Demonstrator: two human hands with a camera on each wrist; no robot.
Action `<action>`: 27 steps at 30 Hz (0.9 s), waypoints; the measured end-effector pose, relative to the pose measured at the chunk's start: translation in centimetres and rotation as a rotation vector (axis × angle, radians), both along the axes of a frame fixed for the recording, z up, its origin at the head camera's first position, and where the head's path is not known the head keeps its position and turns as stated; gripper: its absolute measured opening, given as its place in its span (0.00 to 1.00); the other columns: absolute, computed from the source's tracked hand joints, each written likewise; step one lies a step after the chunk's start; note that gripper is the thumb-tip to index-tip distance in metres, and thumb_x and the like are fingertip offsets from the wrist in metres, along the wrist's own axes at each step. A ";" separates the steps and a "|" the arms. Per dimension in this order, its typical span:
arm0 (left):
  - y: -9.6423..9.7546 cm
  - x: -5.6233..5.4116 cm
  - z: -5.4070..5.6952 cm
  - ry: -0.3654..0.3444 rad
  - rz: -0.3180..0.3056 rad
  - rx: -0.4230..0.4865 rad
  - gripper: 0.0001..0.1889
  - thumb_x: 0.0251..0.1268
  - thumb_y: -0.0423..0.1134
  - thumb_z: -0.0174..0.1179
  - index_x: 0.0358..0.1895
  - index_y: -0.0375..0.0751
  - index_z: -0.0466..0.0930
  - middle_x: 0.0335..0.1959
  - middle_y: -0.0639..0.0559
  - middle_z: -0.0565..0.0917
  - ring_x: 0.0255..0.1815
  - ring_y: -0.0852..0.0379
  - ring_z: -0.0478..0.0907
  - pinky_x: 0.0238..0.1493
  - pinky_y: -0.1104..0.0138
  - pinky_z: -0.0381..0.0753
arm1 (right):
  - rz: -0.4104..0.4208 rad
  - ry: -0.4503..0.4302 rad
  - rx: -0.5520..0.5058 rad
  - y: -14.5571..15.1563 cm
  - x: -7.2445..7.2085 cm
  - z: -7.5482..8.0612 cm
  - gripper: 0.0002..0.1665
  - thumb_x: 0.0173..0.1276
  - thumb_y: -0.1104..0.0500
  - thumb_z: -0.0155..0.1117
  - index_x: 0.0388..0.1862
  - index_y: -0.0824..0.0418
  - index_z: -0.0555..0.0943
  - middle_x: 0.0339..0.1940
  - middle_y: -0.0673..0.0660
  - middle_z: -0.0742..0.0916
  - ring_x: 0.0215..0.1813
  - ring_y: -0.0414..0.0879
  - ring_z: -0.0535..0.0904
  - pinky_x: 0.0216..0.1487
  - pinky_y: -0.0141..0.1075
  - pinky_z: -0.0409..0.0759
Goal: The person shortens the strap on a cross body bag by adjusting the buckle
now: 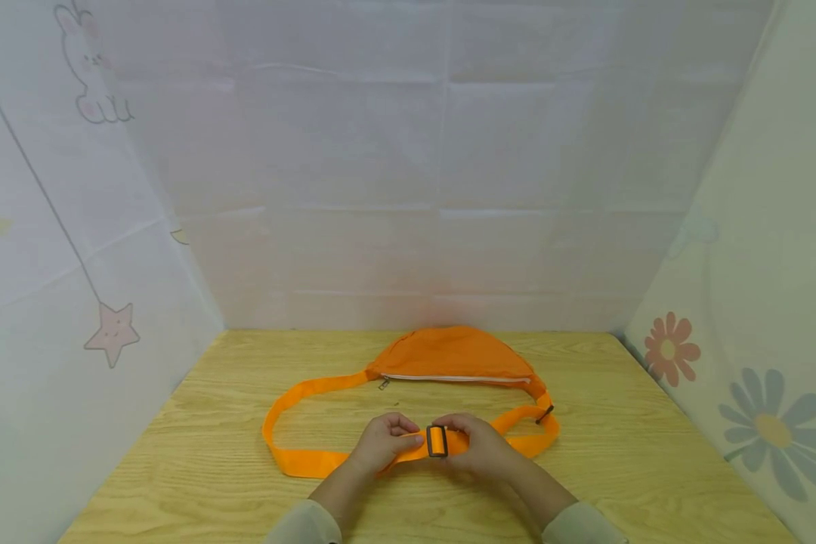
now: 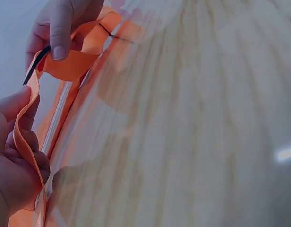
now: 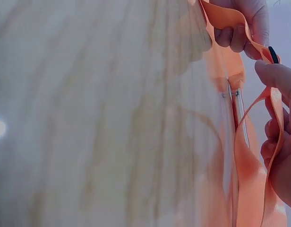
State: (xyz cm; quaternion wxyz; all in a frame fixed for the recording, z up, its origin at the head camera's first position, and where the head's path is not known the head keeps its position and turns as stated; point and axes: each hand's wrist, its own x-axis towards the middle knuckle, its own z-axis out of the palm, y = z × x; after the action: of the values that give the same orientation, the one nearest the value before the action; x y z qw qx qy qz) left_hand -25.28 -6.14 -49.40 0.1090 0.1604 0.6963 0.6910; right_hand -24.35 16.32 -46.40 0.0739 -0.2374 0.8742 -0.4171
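An orange waist bag point(image 1: 455, 353) lies at the back of the table, its white zipper facing the front. Its orange strap point(image 1: 309, 461) loops forward toward the person. A dark slide buckle point(image 1: 437, 441) on the strap sits between the two hands. On its left side, the left hand point(image 1: 383, 442) pinches the strap between thumb and fingers. The right hand point(image 1: 479, 447) grips the strap on the other side, thumb and fingers close to the buckle. In the left wrist view the buckle point(image 2: 37, 64) shows edge-on, with the strap bending through it.
A second dark strap fitting point(image 1: 545, 415) lies at the bag's right end. The zipper pull point(image 1: 384, 384) hangs at its left end. Under everything is a wood-grain table point(image 1: 197, 453), bounded by a pale back wall point(image 1: 408, 189) and printed side walls.
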 end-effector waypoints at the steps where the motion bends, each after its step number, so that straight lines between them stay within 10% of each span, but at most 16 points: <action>1: 0.0 0.0 0.1 -0.015 0.003 0.000 0.10 0.59 0.34 0.68 0.39 0.32 0.80 0.25 0.59 0.84 0.28 0.66 0.79 0.33 0.74 0.79 | -0.004 0.000 0.001 0.0 0.0 0.0 0.29 0.56 0.55 0.77 0.58 0.55 0.80 0.58 0.56 0.82 0.57 0.53 0.77 0.58 0.49 0.76; 27: -0.1 0.4 1.5 -0.058 0.034 -0.139 0.13 0.61 0.35 0.67 0.44 0.31 0.80 0.27 0.56 0.83 0.30 0.62 0.78 0.35 0.71 0.78 | -0.037 -0.098 -0.098 -0.1 -0.2 0.2 0.36 0.53 0.50 0.78 0.61 0.60 0.80 0.60 0.61 0.82 0.59 0.54 0.77 0.58 0.45 0.78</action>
State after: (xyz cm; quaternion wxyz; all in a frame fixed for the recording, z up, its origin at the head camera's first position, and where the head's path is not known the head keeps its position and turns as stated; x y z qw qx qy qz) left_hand -24.92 -6.25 -47.95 0.1283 0.1204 0.7418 0.6471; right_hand -24.56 16.27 -46.23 0.0973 -0.2040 0.8523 -0.4717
